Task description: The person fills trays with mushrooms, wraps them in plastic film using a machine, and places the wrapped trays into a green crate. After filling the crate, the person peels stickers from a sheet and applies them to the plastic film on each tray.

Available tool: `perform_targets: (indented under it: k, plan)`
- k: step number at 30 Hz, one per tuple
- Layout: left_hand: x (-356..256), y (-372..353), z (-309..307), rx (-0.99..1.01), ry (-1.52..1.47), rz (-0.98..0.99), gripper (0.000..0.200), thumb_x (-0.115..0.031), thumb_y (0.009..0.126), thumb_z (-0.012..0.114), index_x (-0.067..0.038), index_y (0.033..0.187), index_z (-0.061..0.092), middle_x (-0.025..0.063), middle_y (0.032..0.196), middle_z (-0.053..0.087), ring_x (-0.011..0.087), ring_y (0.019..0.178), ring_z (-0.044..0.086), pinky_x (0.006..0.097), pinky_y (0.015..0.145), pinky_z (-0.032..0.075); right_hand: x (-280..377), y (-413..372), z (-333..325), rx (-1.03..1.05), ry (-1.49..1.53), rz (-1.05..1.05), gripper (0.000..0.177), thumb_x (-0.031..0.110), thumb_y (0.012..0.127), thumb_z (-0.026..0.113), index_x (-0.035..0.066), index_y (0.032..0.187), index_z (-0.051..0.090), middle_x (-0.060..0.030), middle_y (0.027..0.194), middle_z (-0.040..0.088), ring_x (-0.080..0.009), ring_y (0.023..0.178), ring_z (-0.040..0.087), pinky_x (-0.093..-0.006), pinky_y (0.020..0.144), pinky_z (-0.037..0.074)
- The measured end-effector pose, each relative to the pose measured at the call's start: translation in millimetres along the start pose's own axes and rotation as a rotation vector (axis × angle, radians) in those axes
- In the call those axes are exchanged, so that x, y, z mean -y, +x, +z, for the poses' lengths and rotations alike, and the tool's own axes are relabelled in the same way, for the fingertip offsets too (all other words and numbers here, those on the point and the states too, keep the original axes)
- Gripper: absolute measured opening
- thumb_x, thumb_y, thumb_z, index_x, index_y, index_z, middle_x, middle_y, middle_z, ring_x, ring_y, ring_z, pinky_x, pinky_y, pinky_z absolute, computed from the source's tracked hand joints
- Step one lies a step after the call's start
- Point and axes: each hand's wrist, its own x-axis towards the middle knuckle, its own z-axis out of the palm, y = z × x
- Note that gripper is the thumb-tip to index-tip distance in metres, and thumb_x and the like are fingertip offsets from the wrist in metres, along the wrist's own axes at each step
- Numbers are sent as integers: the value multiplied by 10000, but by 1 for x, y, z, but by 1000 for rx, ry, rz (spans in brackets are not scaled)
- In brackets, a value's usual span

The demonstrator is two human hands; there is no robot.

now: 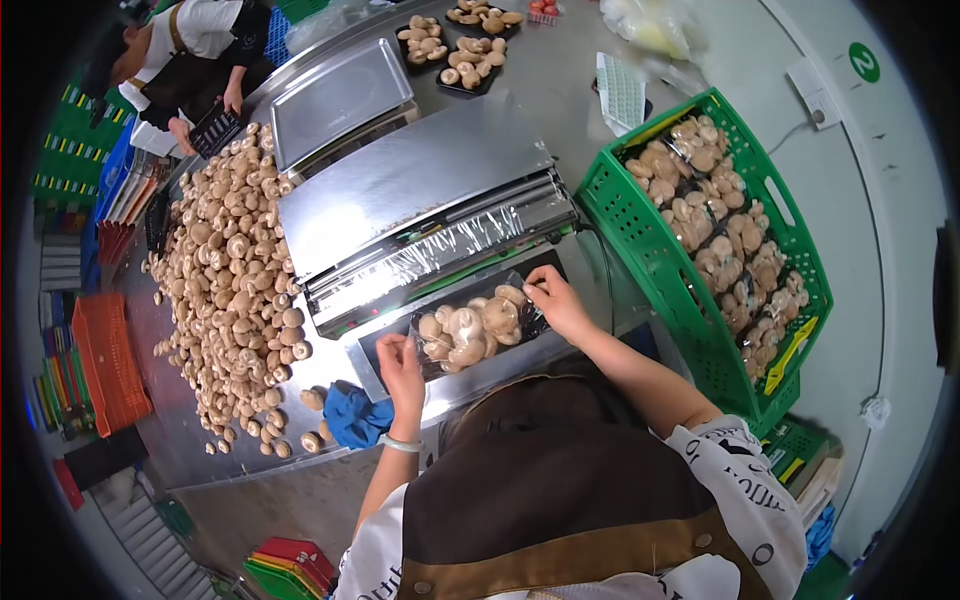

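Note:
A black tray of mushrooms (468, 335), with clear film over it, lies on the heating plate of the wrapping machine (420, 262) in front of me. At the tray's left end, my left hand (401, 374) has its fingers closed on the film's edge. My right hand (560, 308) pinches the film at the right end, thumb and forefinger together. The film itself is hard to see between the fingertips. Beyond the tray, a roll of clear film (430, 250) sits in the machine under its metal cover (420, 185).
Loose mushrooms (235, 270) are heaped to the left. A green crate (650, 275) with wrapped mushroom packs stands at right. A blue cloth (358, 415) lies by my left wrist. A scale (340, 100) and filled trays (470, 65) are farther back. Another person (200, 60) handles a black tray.

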Motion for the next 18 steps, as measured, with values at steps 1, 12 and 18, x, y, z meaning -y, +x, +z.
perform_targets:
  k: [1,12,18]
  plan:
    - [0,-2,0,-39,-70,-32,121,-62,927,572,-46,975,463,-33,729,426,58,617,382,221,540,336,-9,0,0,2,81,80,172,135,922,581,40,1036,494,-38,679,566,-122,583,518,-290,554,426]
    - [1,24,46,213,857,629,244,-22,846,564,-97,1078,570,140,852,625,305,686,642,375,594,513,-69,-88,-78,-621,-201,79,102,54,922,554,63,991,480,-48,580,489,-118,495,408,-294,479,323]
    - [-33,19,128,587,658,805,498,-8,845,508,-148,1321,473,108,950,633,256,662,643,360,605,522,-130,-83,2,-674,909,296,230,253,972,475,57,1070,542,-17,1057,607,-131,985,583,-289,837,472]
